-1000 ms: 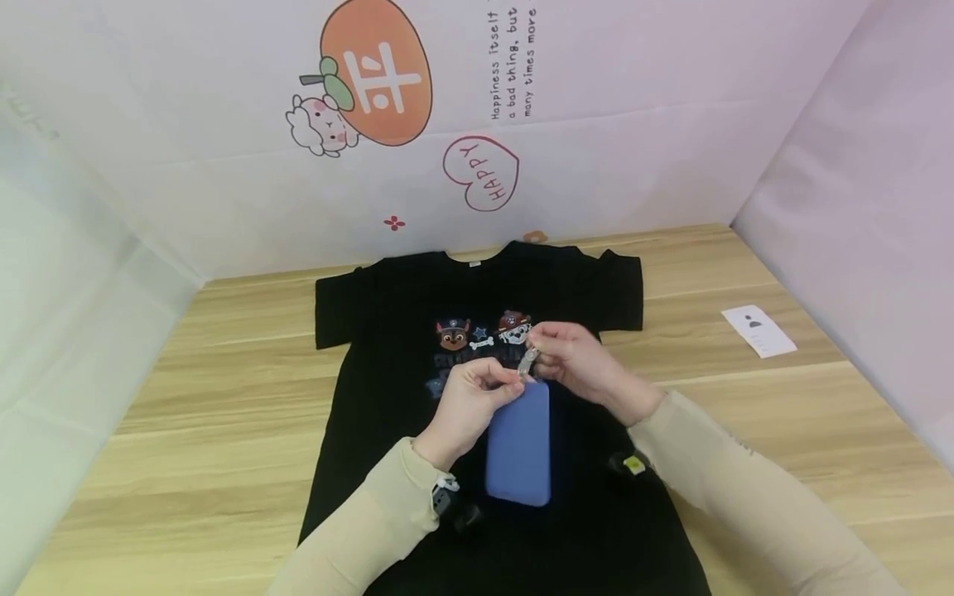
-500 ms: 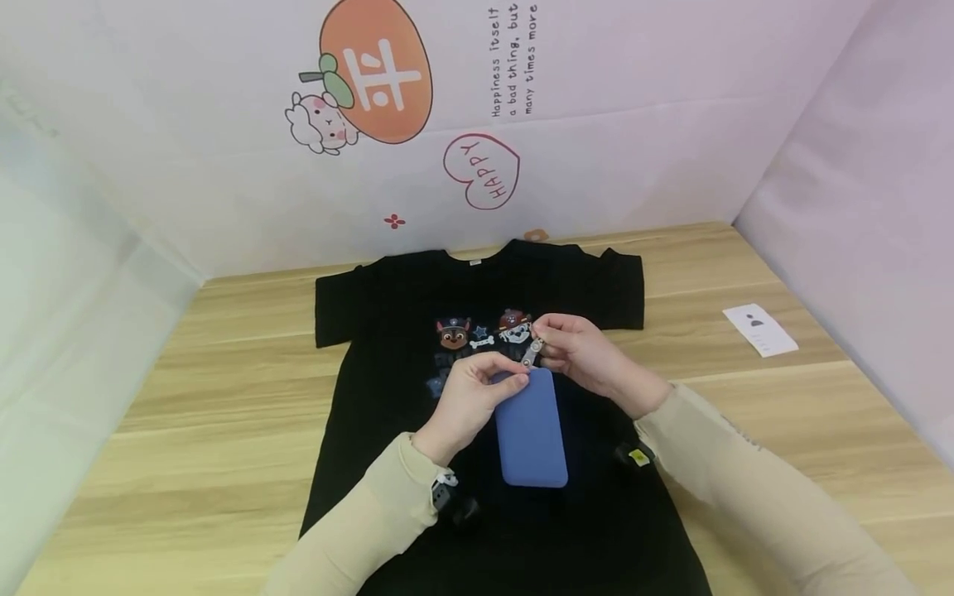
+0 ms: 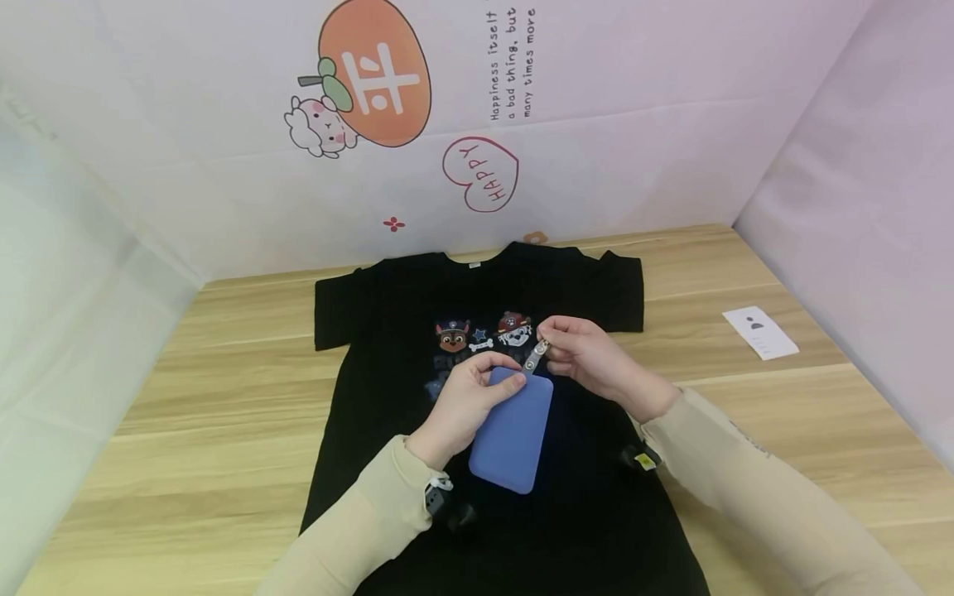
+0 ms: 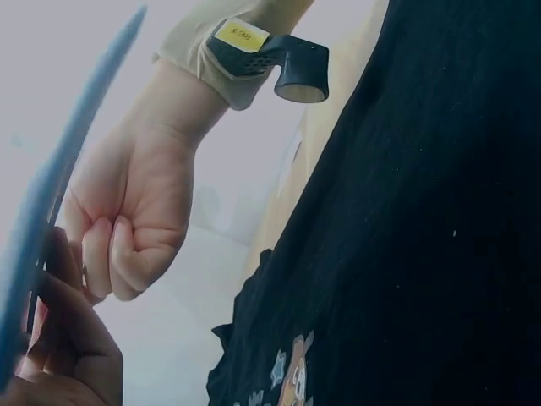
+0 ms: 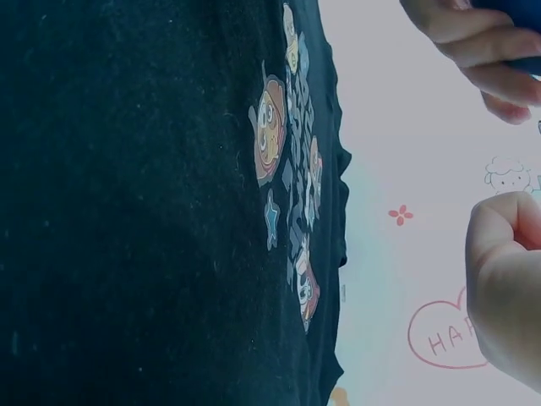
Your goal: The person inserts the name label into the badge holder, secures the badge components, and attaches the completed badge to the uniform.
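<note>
My left hand (image 3: 462,406) pinches the top edge of a blue badge holder (image 3: 510,439), thumb on the near face. The holder hangs tilted above a black T-shirt (image 3: 402,323), its lower end toward the left. A clear strap with metal snaps, a badge clip (image 3: 535,356), comes up from the holder's top. Its upper end is pinched between thumb and fingertips of my right hand (image 3: 592,360). In the left wrist view the holder (image 4: 59,169) appears edge-on, with the curled right hand (image 4: 135,211) behind it. The clip is hidden in both wrist views.
The T-shirt lies spread on a wood-grain table (image 3: 186,414), with cartoon dogs printed on its chest. A white card (image 3: 760,333) with a person icon lies at the right. A printed white sheet (image 3: 596,124) stands behind the table, with pale side walls.
The holder has swung between my hands: its lower end went right, then back left and is now slanted. My right hand has shifted slightly right with the clip. Both grips are kept.
</note>
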The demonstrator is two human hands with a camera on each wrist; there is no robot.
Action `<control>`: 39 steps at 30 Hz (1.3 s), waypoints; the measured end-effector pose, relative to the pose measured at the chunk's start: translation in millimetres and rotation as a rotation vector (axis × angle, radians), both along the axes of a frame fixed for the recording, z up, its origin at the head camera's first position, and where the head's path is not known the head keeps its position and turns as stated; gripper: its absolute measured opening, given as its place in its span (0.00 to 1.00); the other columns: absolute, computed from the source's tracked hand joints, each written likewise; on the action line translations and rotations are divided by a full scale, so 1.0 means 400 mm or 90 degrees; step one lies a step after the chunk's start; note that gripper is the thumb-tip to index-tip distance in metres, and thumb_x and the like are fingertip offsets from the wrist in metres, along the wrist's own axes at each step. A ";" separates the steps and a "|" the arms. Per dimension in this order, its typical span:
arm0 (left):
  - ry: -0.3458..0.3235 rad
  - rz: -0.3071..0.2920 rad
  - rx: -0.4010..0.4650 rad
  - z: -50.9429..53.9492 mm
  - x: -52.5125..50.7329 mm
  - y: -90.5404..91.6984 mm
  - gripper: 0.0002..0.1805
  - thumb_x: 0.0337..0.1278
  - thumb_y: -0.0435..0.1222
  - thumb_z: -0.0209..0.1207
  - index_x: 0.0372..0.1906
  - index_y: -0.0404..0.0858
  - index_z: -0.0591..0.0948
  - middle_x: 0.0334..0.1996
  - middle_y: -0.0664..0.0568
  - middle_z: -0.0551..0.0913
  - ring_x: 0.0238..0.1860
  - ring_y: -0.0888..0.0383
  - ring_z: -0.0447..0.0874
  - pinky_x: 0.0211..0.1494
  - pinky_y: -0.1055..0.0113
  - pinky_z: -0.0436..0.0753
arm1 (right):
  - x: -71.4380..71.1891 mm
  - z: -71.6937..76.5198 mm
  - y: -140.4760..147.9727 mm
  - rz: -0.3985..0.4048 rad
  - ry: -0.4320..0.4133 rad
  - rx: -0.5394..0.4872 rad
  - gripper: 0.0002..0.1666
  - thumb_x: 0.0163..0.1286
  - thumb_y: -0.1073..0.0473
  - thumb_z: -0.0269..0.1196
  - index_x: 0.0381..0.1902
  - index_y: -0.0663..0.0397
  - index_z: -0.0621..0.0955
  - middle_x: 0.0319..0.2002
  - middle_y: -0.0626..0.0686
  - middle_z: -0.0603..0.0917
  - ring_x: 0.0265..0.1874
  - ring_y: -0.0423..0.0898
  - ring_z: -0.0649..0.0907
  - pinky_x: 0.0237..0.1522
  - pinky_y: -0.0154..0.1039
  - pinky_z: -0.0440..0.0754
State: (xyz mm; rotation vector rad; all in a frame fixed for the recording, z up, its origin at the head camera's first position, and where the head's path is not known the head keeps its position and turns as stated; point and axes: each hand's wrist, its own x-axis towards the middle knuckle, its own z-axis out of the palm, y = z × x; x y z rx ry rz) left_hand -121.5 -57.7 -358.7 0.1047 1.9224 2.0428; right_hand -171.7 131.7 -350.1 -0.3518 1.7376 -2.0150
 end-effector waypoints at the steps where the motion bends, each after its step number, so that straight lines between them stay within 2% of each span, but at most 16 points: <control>1: -0.007 -0.001 -0.005 0.000 -0.001 -0.001 0.08 0.62 0.33 0.58 0.43 0.33 0.77 0.24 0.58 0.84 0.24 0.63 0.82 0.29 0.68 0.78 | 0.001 0.001 0.001 0.002 0.002 -0.001 0.15 0.76 0.62 0.43 0.31 0.51 0.74 0.16 0.43 0.63 0.15 0.36 0.63 0.22 0.27 0.63; 6: -0.019 -0.002 -0.014 -0.001 -0.003 -0.003 0.08 0.61 0.33 0.59 0.42 0.33 0.76 0.24 0.57 0.85 0.24 0.62 0.82 0.29 0.68 0.79 | 0.001 0.004 0.006 -0.001 0.006 -0.007 0.16 0.76 0.63 0.43 0.31 0.50 0.75 0.16 0.42 0.63 0.15 0.35 0.63 0.22 0.27 0.62; 18: 0.003 -0.019 -0.023 0.000 0.003 -0.006 0.09 0.59 0.33 0.60 0.42 0.33 0.76 0.24 0.59 0.84 0.24 0.63 0.82 0.28 0.68 0.78 | 0.006 0.001 0.019 0.010 0.017 0.002 0.16 0.77 0.63 0.42 0.32 0.49 0.74 0.16 0.42 0.63 0.15 0.36 0.62 0.23 0.27 0.62; 26: 0.022 -0.025 -0.047 -0.006 0.001 -0.010 0.09 0.58 0.34 0.61 0.41 0.34 0.77 0.23 0.59 0.84 0.25 0.62 0.81 0.29 0.67 0.77 | 0.006 -0.005 0.029 0.008 0.037 0.035 0.16 0.76 0.62 0.42 0.31 0.48 0.75 0.15 0.41 0.62 0.14 0.35 0.62 0.23 0.28 0.63; 31: 0.031 -0.020 -0.044 0.003 -0.001 -0.020 0.09 0.59 0.33 0.60 0.42 0.34 0.77 0.23 0.60 0.84 0.26 0.62 0.81 0.31 0.67 0.77 | 0.001 -0.008 0.042 0.002 0.037 0.054 0.14 0.77 0.61 0.43 0.32 0.51 0.73 0.15 0.41 0.62 0.14 0.36 0.61 0.22 0.28 0.61; 39: 0.029 0.014 -0.012 0.016 -0.005 -0.053 0.06 0.60 0.32 0.59 0.41 0.35 0.77 0.23 0.61 0.83 0.27 0.62 0.82 0.33 0.65 0.79 | -0.008 -0.014 0.076 0.036 0.052 0.096 0.12 0.77 0.59 0.44 0.35 0.53 0.72 0.17 0.42 0.63 0.16 0.36 0.63 0.23 0.29 0.62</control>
